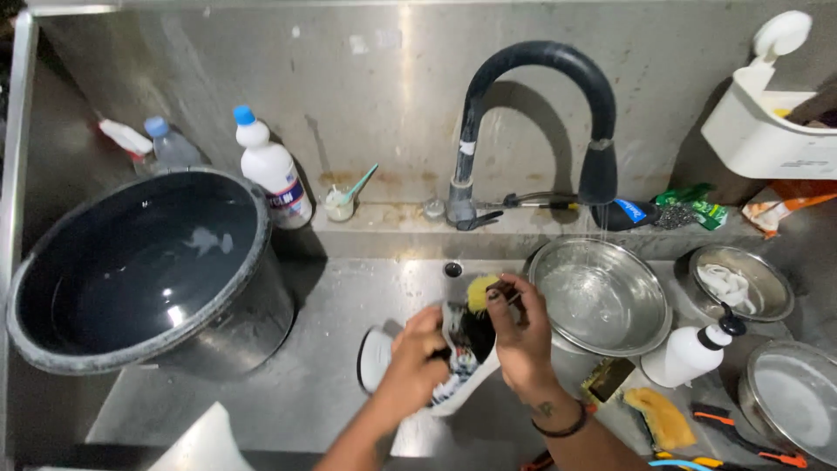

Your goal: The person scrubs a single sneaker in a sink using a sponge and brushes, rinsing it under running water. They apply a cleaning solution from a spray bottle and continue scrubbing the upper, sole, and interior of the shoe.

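Observation:
In the head view my left hand (417,362) grips a black and white shoe (462,366) over the steel sink (349,349). The shoe's white toe (373,359) pokes out to the left of that hand. My right hand (521,331) holds a yellow-bristled brush (481,293) pressed against the top of the shoe. A dark band sits on my right wrist.
A large dark tub of water (139,270) fills the left. A black tap (558,105) trickles into a steel bowl (600,296). White pump bottle (693,353), smaller bowls (737,283), yellow sponge (661,417) and tools lie right. Bottles (272,170) line the ledge.

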